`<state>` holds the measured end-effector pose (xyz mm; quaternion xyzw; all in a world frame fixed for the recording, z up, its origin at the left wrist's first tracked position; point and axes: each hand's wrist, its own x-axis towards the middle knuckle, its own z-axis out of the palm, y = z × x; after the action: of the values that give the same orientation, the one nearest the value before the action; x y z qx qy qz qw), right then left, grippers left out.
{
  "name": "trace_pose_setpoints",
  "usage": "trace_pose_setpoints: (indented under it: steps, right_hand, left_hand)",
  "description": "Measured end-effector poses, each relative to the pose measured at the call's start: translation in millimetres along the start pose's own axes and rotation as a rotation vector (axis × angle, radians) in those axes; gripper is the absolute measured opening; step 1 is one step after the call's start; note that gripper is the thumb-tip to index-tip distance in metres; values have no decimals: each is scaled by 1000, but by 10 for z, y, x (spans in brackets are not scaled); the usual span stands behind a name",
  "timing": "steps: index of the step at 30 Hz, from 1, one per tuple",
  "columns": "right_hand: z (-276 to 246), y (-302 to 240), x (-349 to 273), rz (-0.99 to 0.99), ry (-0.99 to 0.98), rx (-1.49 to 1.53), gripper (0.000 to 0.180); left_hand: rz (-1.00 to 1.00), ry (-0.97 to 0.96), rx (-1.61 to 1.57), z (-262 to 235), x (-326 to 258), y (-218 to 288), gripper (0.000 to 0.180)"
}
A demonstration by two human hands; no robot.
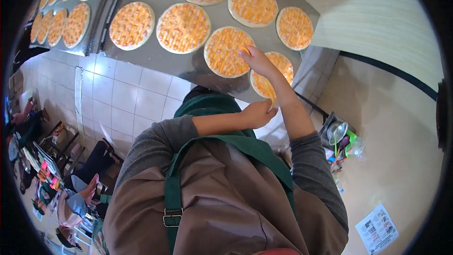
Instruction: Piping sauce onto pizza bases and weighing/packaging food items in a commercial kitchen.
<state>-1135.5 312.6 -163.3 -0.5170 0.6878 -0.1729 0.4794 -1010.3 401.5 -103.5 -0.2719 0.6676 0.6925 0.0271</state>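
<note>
My right hand (260, 62) reaches over a round pizza (225, 53) topped with criss-crossed orange strips and small reddish bits. Its fingers are pinched on a small orange strip (245, 50) just above that pizza's right side. My left hand (258, 114) is closed in front of the table's near edge, below a smaller-looking pizza (278, 66) at the corner. A yellowish bit shows by its fingertips, too small to make out. My right forearm partly covers the corner pizza.
Several similar pizzas lie on the grey metal table (184, 61), with more on another metal surface (82, 49) at far left. A pale wall (391, 23) stands on the right. Below the corner are a metal bowl (337, 131) and bags. Several people sit at lower left.
</note>
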Motion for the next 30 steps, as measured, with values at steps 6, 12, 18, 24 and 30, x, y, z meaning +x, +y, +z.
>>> trace_pose_setpoints:
  steps: [6, 12, 18, 24, 30]
  right_hand:
    - [-353, -541, -569, -50, 25, 963, 19]
    - [-370, -1035, -1110, -327, -46, 1332, 16]
    - [-49, -1201, -1192, -258, 67, 1246, 14]
    - [379, -799, -946, 48, 49, 1249, 11]
    - [121, -927, -700, 19, -72, 1253, 14]
  left_hand:
    - [6, 108, 219, -526, -692, -95, 40]
    - [-66, 453, 211, -652, -1326, -102, 38]
    - [-58, 733, 86, -403, -1704, 191, 31]
    - [-77, 629, 247, 2, -1818, 92, 33]
    - [-91, 618, 291, 7, -1809, -55, 36]
